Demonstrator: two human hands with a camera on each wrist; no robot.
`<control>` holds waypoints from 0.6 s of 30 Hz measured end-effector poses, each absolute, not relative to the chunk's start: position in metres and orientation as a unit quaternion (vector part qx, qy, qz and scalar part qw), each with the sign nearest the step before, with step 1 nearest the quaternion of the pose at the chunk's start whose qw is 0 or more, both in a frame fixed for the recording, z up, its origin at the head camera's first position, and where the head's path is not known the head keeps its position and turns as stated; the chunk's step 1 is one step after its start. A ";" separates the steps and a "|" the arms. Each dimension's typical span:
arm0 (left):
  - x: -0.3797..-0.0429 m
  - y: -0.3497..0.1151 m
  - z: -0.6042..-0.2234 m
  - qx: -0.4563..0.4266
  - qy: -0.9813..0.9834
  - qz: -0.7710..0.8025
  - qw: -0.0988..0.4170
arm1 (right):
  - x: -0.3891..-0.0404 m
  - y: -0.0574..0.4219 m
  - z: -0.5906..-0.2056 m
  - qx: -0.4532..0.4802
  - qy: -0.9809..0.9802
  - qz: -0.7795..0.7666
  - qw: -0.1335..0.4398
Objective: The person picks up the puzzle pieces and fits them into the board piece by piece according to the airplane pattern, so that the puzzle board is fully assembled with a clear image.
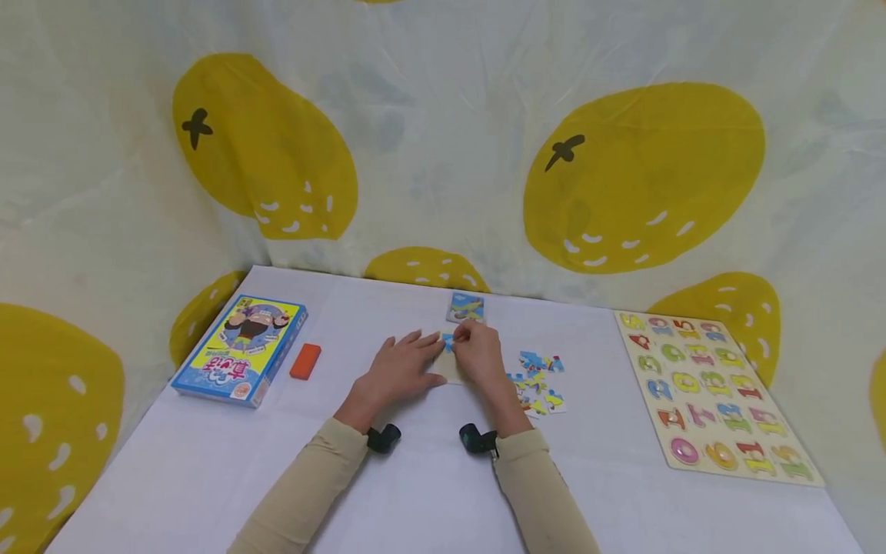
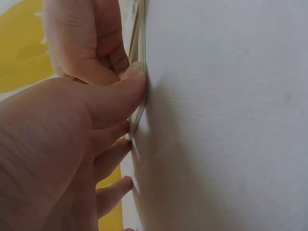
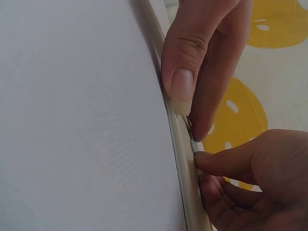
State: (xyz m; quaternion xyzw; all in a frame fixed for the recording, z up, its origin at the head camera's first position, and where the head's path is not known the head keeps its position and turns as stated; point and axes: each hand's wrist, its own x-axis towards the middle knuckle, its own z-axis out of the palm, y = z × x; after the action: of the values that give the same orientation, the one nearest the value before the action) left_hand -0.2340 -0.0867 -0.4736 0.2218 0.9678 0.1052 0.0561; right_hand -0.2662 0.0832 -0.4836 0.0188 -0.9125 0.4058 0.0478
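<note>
A small pale puzzle board [image 1: 451, 372] lies on the table between the two hands, with blue jigsaw pieces [image 1: 447, 340] at its far side. My left hand [image 1: 404, 365] reaches in from the left with fingers spread and fairly straight. Its thumb [image 3: 183, 86] presses at the board's near edge, and the other fingertips touch the left side. Over the board's far part, my right hand [image 1: 479, 350] pinches a jigsaw piece between thumb and fingertips; the curled fingers hide most of it. Right of that hand lie several loose jigsaw pieces [image 1: 540, 385], blue and yellow.
A small picture card [image 1: 467, 306] lies beyond the hands. On the left are a blue and yellow box [image 1: 242, 346] and an orange block [image 1: 305, 361]. A wooden number board [image 1: 713, 392] lies at the right. Patterned cloth [image 1: 443, 154] hangs behind the table.
</note>
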 end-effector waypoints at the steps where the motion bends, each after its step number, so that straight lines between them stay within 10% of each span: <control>1: -0.234 -0.086 -0.473 0.222 0.968 0.103 0.055 | -0.266 0.083 -0.483 0.020 -0.912 0.406 0.049; 18: -0.235 -0.081 -0.469 0.203 0.972 0.090 0.078 | -0.255 0.113 -0.475 0.062 -0.928 0.366 0.031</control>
State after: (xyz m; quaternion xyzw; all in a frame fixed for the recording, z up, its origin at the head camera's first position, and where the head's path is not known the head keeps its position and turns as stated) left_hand -0.2353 -0.0812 -0.4688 0.2032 0.9718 0.0900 0.0784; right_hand -0.2553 0.1129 -0.4747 0.0625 -0.9278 0.3664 0.0314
